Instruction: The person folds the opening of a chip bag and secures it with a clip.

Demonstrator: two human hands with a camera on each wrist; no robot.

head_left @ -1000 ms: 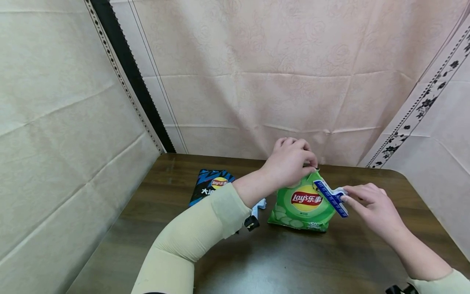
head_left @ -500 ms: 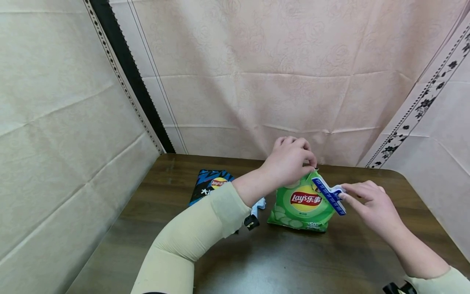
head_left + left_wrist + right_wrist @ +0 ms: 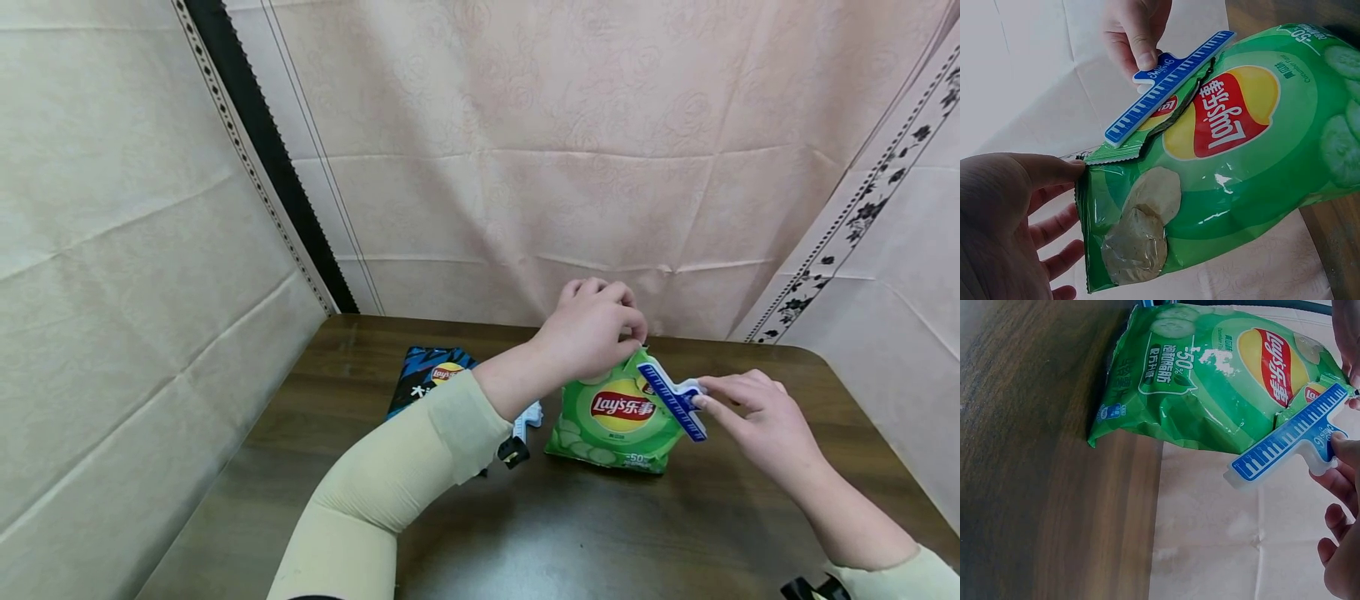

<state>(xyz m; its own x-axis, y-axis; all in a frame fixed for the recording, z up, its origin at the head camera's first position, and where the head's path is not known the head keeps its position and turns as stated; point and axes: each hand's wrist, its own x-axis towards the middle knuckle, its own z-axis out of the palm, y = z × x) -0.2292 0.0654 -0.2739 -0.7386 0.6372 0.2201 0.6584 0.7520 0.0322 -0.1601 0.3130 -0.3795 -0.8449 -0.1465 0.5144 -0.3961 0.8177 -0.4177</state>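
Observation:
A green Lay's chip bag stands tilted on the table, its open-side corner folded over. My left hand pinches the bag's top edge between thumb and fingers, the other fingers spread behind it in the left wrist view. With thumb and fingers, my right hand pinches the handle of a blue and white bag clip. The clip's long bar lies slantwise across the folded corner, and its lower end sticks out past the bag's side. The right hand's other fingers are loosely curled.
Left of the green bag lies a black and blue Lay's bag, partly hidden by my left sleeve. A light blue and white piece shows beside that sleeve. Curtains hang behind the brown table and at both sides.
The clip and my right hand have shifted slightly left with the green bag. Both hands keep their holds.

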